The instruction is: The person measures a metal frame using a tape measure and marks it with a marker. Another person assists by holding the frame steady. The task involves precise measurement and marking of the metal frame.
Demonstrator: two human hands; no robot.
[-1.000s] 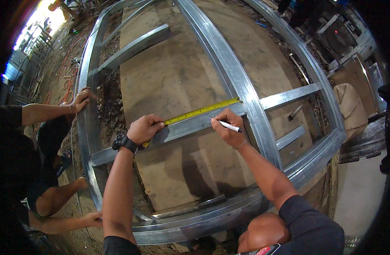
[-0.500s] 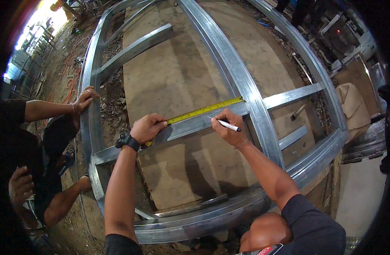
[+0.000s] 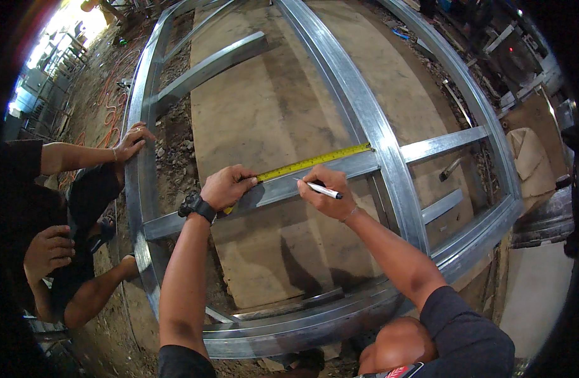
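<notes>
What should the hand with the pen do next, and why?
Probably lower the pen tip onto the metal crossbar and make a mark. The left hand pins the yellow tape measure flat along the bar, and the right hand holds the tip just beside the tape's edge.

Left hand (image 3: 226, 186) pressing flat; right hand (image 3: 324, 192) in pinched grip.

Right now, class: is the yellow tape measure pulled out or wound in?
Pulled out: the yellow tape measure lies flat along the grey metal crossbar, pinned by the left hand.
</notes>
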